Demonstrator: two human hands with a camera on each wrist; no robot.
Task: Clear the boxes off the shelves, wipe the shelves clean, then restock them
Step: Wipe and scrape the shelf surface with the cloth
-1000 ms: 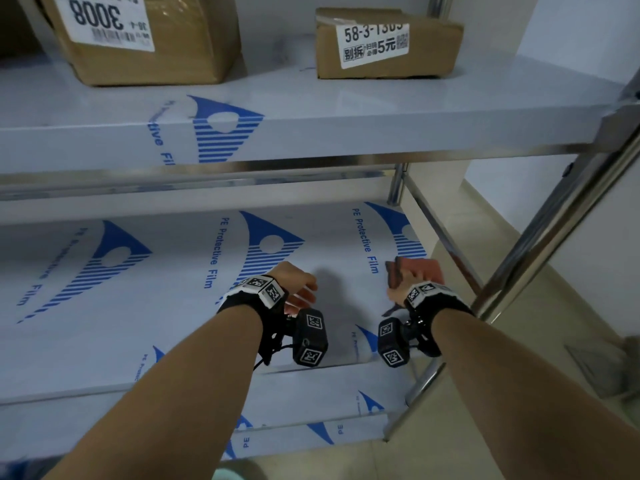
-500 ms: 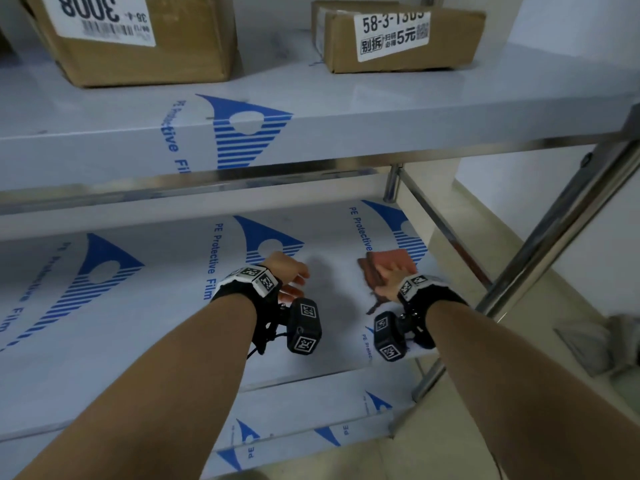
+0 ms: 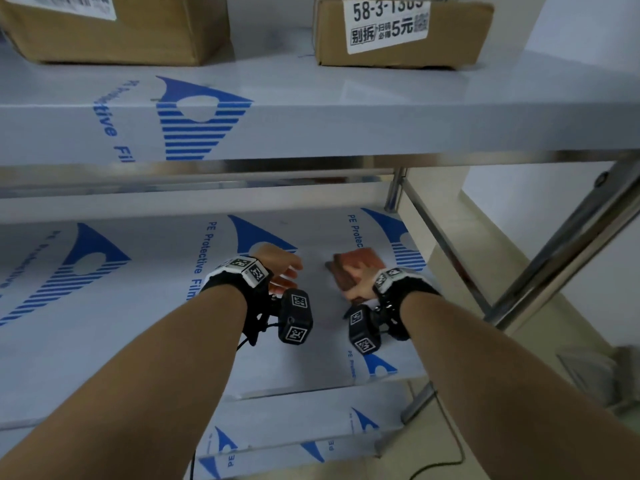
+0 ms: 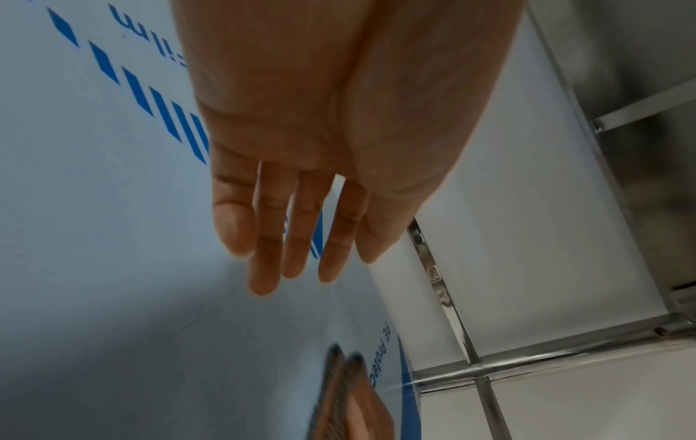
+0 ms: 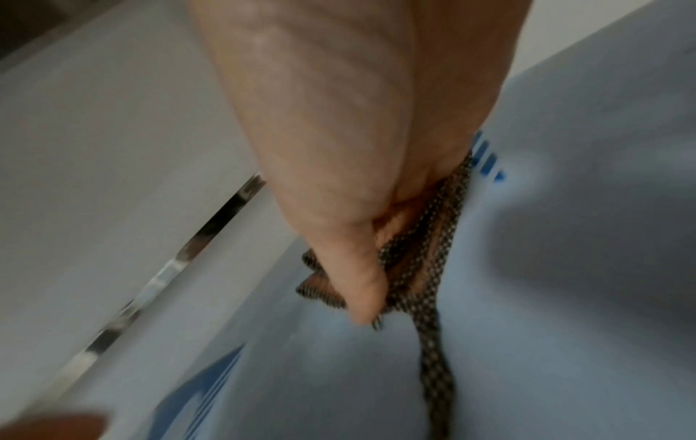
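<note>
Top of the picture, the upper shelf (image 3: 346, 126) runs the full width, wrapped in white film with blue triangle logos. On it sits a big cardboard box (image 3: 117, 32) at the left, and a smaller labelled box (image 3: 398, 32) at the right, the two well apart. Below that, the lower shelf (image 3: 104, 323), same blue-printed film, bare of boxes in the stretch that shows. A steel upright (image 3: 568, 247) slants down the right side, with pale floor (image 3: 519, 358) beyond it.

Both forearms reach in over the lower shelf, each with a black wrist rig. The right hand (image 3: 360, 282) is down on a folded reddish-brown cloth (image 3: 360, 265), near the shelf's right end. From the wrist camera, the thumb (image 5: 354, 282) curls against the cloth's dark checked edge (image 5: 433, 226), gripping it against the film. The left hand (image 3: 280, 268) is just beside it, over the shelf, fingers (image 4: 263, 238) straight and relaxed, holding nothing.
</note>
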